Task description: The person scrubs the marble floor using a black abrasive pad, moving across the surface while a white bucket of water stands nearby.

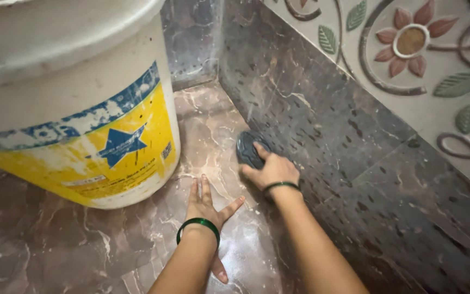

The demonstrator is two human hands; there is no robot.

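My right hand point(271, 170) grips a dark round scrubbing pad point(248, 148) and presses it against the foot of the dark marble wall point(322, 125), where wall meets floor. My left hand point(205, 201) lies flat on the wet brown marble floor point(55, 245), fingers spread, palm down, holding nothing. It rests just left of the right hand and close to the bucket. Both wrists wear dark green bangles.
A large white plastic bucket point(77, 103) with a yellow and blue label stands on the floor at the left, close to my left hand. Above the dark wall runs a pale tile band with flower and leaf relief point(409, 43). The corner lies behind the bucket.
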